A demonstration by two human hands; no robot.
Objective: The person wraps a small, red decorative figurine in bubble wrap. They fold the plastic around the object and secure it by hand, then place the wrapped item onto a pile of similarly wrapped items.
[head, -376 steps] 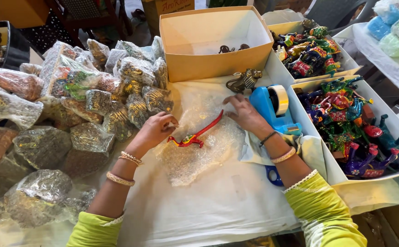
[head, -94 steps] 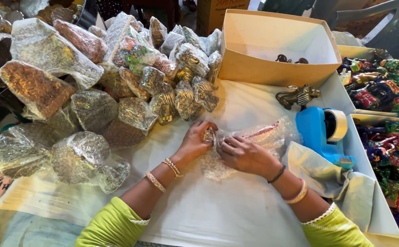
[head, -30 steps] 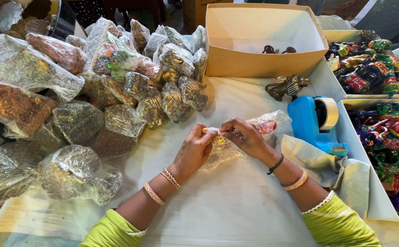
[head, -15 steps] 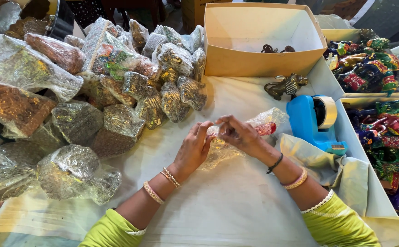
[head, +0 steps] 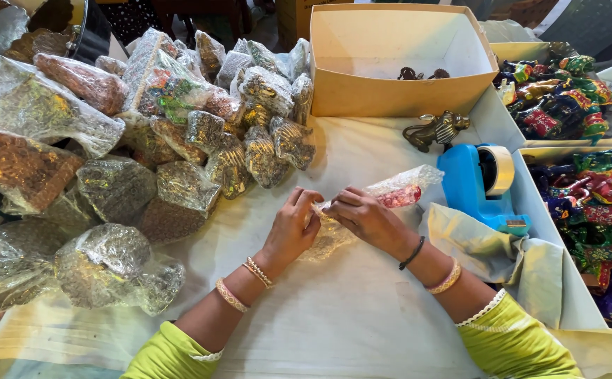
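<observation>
A long roll of clear bubble wrap (head: 397, 191) with a red item inside lies across the white cloth (head: 334, 316) in the middle. My left hand (head: 293, 228) pinches its near end with fingers curled. Just right of it, my right hand (head: 366, 217) presses down on the same wrapped bundle, fingertips meeting the left hand's. Both wrists wear bangles, and both sleeves are lime green.
Several bubble-wrapped bundles (head: 173, 161) are heaped at the left and back. A tan cardboard box (head: 397, 91) stands behind, with a small metal figurine (head: 436, 130) before it. A blue tape dispenser (head: 478, 186) sits right of my hands. White boxes of colourful painted figurines (head: 587, 203) line the right.
Earlier the red item lay on flat bubble wrap under my hands. It is now rolled inside the wrap, and my hands have closed together on its left end.
</observation>
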